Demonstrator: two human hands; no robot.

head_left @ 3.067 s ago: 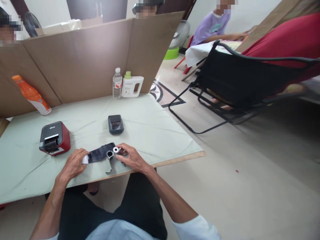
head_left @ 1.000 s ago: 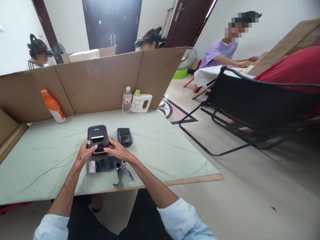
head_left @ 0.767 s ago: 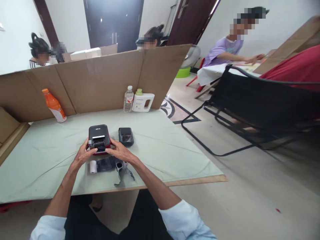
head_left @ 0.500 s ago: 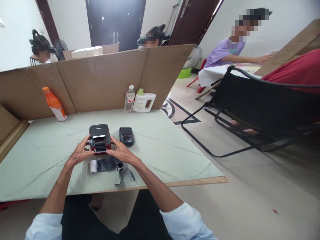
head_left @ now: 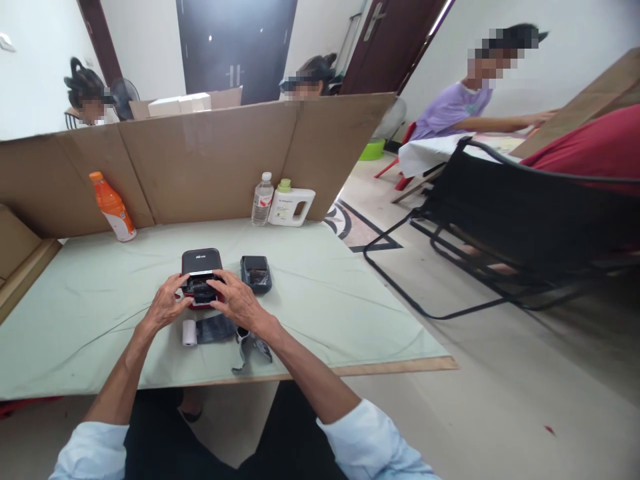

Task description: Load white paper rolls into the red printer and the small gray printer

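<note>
A small black-and-red printer lies on the table, with a dark opening at its front end. My left hand grips the front left corner, fingers bent over the top and thumb at the front edge. On the other side, my right hand has its fingers over the front opening and its thumb low at the front. The fingertips partly cover the dark part inside. Just in front lie a white paper roll, a dark flat strip and a curled grey-and-white strip. To the right sits a smaller dark printer-like device.
A cardboard wall stands along the back of the cloth-covered table. Before it are an orange bottle, a clear bottle and a white jug. A black folding chair is at right. Other people sit beyond.
Both hands have shifted from the printer's sides onto its front opening, fingers now curled over the top. The printer stays in place; the view has tilted slightly.
</note>
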